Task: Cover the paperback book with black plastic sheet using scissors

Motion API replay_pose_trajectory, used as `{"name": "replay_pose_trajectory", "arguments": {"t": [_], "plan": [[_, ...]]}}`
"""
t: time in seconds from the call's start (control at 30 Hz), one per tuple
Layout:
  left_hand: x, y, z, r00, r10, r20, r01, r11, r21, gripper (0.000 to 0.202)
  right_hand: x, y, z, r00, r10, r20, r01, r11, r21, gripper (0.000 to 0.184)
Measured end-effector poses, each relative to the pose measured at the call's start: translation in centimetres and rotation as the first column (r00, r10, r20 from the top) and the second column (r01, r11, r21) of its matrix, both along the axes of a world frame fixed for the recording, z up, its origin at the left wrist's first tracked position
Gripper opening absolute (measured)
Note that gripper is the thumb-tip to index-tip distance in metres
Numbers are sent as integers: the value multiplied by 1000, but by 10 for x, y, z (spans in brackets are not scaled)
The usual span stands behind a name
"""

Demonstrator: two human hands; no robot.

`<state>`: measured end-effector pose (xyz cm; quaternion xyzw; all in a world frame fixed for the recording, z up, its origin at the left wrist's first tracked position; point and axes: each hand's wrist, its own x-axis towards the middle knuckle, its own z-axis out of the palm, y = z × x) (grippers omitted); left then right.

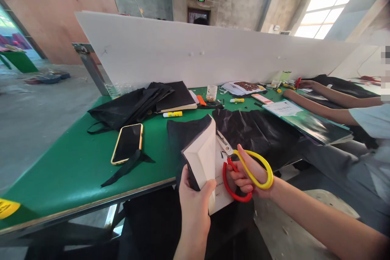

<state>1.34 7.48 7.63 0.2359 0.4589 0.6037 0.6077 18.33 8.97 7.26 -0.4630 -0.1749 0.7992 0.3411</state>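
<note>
My left hand [194, 205] grips the lower edge of a white folded card [201, 158] that is partly wrapped in black fabric [183, 134], holding it upright just past the table's front edge. My right hand [248, 176] is closed in the handles of scissors [243, 166], one handle yellow, the other red. The blades point up and left, touching the card's right side.
On the green table [76, 162] lie a phone [127, 143], a black fabric strip [124, 168], a black bag [128, 105], a notebook [178, 97], glue sticks [172, 114] and more black cloth [256, 130]. Another person's arms [323, 101] rest at the right. A white board [198, 53] stands behind.
</note>
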Motion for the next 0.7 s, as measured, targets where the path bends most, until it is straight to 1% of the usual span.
{"name": "replay_pose_trajectory", "arguments": {"t": [0.1, 0.2, 0.33, 0.43, 0.57, 0.7], "plan": [[0, 0, 1, 1000, 1, 13, -1, 1000, 2, 45, -1, 0, 3, 1000, -19, -11, 19, 1000, -19, 62], [0, -1, 2, 1000, 1, 19, -1, 1000, 3, 45, -3, 1, 5, 998, -25, -56, 24, 1000, -20, 64], [-1, -1, 1, 1000, -11, 9, 11, 1000, 5, 44, -2, 1, 4, 993, -35, -109, 33, 999, -17, 64], [-1, 0, 0, 1000, -14, 14, 14, 1000, 2, 43, -2, 0, 2, 996, -47, -71, 47, 999, -2, 63], [-1, 0, -3, 1000, -4, 19, 4, 1000, -8, 48, -3, -2, 2, 998, -56, -1, 57, 997, 44, 64], [0, 1, -4, 1000, -1, 16, 2, 1000, -10, 49, -3, -2, 2, 997, -66, 30, 65, 997, 48, 64]]}}
